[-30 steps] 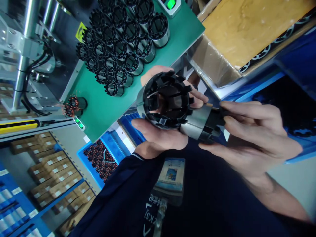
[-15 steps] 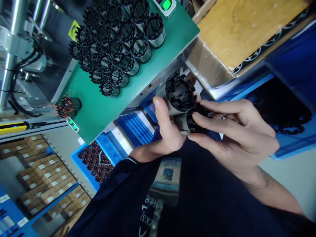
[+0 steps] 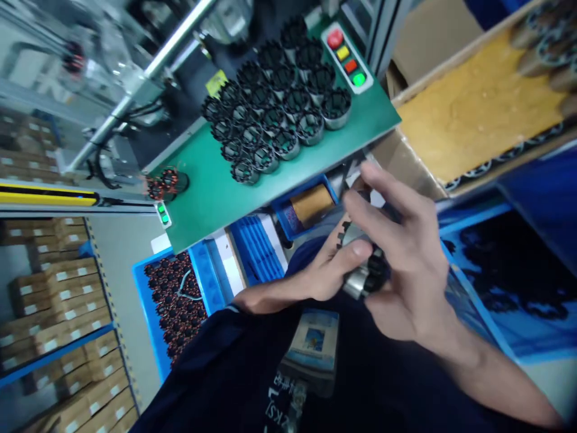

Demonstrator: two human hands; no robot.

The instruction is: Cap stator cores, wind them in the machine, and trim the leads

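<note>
My left hand (image 3: pixel 331 267) is closed around two stator cores (image 3: pixel 356 281), metal cylinders with black toothed plastic ends, its thumb lying across them. Part of the cores is hidden behind my fingers. My right hand (image 3: pixel 408 246) reaches over them from the right, fingers apart and somewhat blurred, with its thumb close to the lower core's black end. Whether it touches them is unclear. Similar stator cores (image 3: pixel 274 123) stand upright in rows on the green bench top (image 3: pixel 211 198). At its left end lie copper-wound stators (image 3: pixel 169 180).
A button panel (image 3: pixel 347 58) sits at the bench's back right. To the right are a carton with a yellow sheet (image 3: pixel 469 102) and a blue bin of black parts (image 3: pixel 518 264). Another blue bin (image 3: pixel 155 300) holds copper-wound parts at lower left, near shelved cartons (image 3: pixel 67 294).
The view has shifted, showing more of the bench and button panel. The cores in my left hand have turned and sit lower. My right hand's fingers have spread and moved up over them.
</note>
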